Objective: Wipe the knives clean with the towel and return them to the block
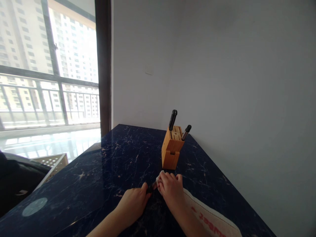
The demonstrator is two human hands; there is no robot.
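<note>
My left hand [133,202] is closed around the dark handle of a knife [150,188] lying low over the dark blue marble table [98,171]. My right hand [170,189] is closed on a white cloth [212,219] with red print, pressing a fold of it against the knife just past the handle. The blade is hidden under the cloth and my fingers. Just beyond my hands stands a wooden knife block [171,148] with two black-handled tools in its slots.
The table runs along a plain grey wall [222,82] on the right. A large window with a railing [49,89] is at the left. A dark bag [14,181] and a pale perforated crate [55,163] sit beside the table's left edge.
</note>
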